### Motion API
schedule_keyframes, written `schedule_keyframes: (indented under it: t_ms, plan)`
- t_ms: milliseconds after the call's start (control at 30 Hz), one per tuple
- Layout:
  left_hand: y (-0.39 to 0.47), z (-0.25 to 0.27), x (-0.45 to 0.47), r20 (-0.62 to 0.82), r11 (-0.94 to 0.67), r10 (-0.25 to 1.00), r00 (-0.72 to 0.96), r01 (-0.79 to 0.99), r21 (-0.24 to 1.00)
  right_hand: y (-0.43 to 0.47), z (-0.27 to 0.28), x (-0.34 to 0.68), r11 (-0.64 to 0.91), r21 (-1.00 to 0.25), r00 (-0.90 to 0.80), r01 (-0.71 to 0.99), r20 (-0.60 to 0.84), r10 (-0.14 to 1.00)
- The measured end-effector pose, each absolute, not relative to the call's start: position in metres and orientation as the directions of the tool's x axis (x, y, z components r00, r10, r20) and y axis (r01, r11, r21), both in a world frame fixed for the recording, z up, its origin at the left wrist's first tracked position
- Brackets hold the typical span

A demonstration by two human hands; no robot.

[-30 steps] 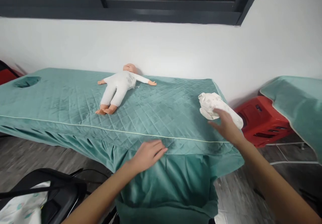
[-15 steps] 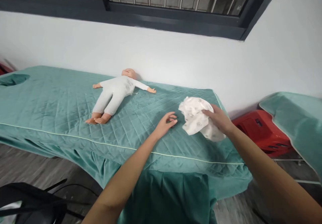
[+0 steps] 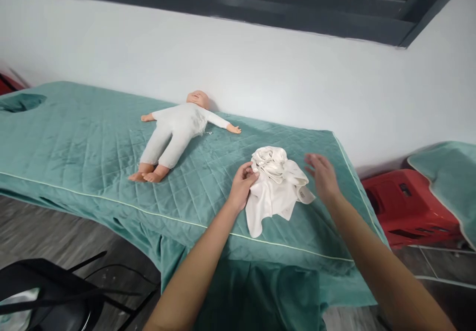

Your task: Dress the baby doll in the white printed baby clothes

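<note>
Chair [image 3: 70, 298], near left: cut off. My left grip [image 3: 241, 187] pinches the white cloth's [image 3: 273, 194] left edge; it lies bunched on the bed [image 3: 92, 142], folds hiding its shape. My right grip [image 3: 324, 176], blurred, fingers parted, beside it. Far: doll [image 3: 178, 122] left; window [image 3: 278, 6] cropped.

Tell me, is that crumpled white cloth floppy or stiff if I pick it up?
The white cloth is probably floppy, since it lies in loose folds. It's likely light, because it looks thin. It probably won't roll, as its near part spreads out on the green bed cover.
</note>
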State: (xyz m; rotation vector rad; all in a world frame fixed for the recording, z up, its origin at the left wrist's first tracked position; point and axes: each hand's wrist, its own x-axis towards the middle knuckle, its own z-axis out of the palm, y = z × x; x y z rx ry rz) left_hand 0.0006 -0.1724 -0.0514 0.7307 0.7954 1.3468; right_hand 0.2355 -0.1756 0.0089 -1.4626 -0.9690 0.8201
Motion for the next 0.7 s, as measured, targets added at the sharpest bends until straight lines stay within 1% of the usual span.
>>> schedule_keyframes:
  t_ms: [33, 67, 100, 133, 167, 200, 267, 300, 333, 400, 467, 533, 600, 700]
  plan:
    - [-0.172, -0.052, 0.001, -0.093, 0.100, 0.995, 0.040, -0.559, 0.823, -0.186, 0.012, 0.234, 0.057, -0.985, 0.457, 0.164, 0.127, 0.880]
    - [-0.172, -0.052, 0.000, -0.111, 0.110, 0.993, 0.032, -0.563, 0.819, -0.199, 0.015, 0.230, 0.162, -0.956, 0.477, 0.246, 0.264, 0.838]
    - [-0.171, -0.052, 0.001, -0.125, 0.122, 0.992, 0.032, -0.555, 0.823, -0.212, 0.016, 0.222, 0.251, -0.913, 0.466, 0.321, 0.383, 0.798]
    - [-0.171, -0.052, 0.001, -0.136, 0.133, 0.990, 0.035, -0.537, 0.833, -0.225, 0.016, 0.211, 0.305, -0.874, 0.421, 0.378, 0.456, 0.784]
    - [-0.171, -0.052, 0.001, -0.144, 0.145, 0.989, 0.040, -0.512, 0.847, -0.236, 0.014, 0.198, 0.346, -0.841, 0.311, 0.416, 0.490, 0.815]
    - [-0.170, -0.052, 0.002, -0.153, 0.157, 0.987, 0.048, -0.482, 0.862, -0.244, 0.011, 0.184, 0.393, -0.795, 0.151, 0.462, 0.507, 0.849]
    - [-0.170, -0.052, 0.004, -0.161, 0.173, 0.985, 0.064, -0.423, 0.890, -0.249, 0.004, 0.158, 0.468, -0.693, -0.128, 0.548, 0.484, 0.866]
    - [-0.169, -0.052, 0.005, -0.161, 0.175, 0.985, 0.069, -0.394, 0.902, -0.245, 0.000, 0.148, 0.489, -0.657, -0.216, 0.574, 0.454, 0.864]
    - [-0.169, -0.053, 0.005, -0.156, 0.174, 0.985, 0.078, -0.366, 0.914, -0.238, -0.004, 0.141, 0.493, -0.636, -0.263, 0.593, 0.426, 0.866]
    - [-0.170, -0.054, 0.006, -0.135, 0.162, 0.985, 0.103, -0.317, 0.934, -0.214, -0.012, 0.138, 0.457, -0.630, -0.268, 0.627, 0.377, 0.887]
    - [-0.171, -0.056, 0.005, -0.117, 0.146, 0.987, 0.115, -0.292, 0.945, -0.185, -0.019, 0.150, 0.408, -0.636, -0.216, 0.655, 0.360, 0.908]
    - [-0.173, -0.058, 0.004, -0.094, 0.122, 0.990, 0.105, -0.299, 0.947, -0.159, -0.025, 0.172, 0.345, -0.641, -0.123, 0.686, 0.365, 0.923]
    - [-0.175, -0.058, 0.001, -0.076, 0.097, 0.994, 0.080, -0.316, 0.944, -0.139, -0.030, 0.197, 0.236, -0.645, 0.001, 0.726, 0.344, 0.939]
    - [-0.175, -0.057, 0.000, -0.071, 0.085, 0.996, 0.053, -0.340, 0.937, -0.121, -0.036, 0.221, 0.083, -0.652, 0.077, 0.754, 0.213, 0.974]
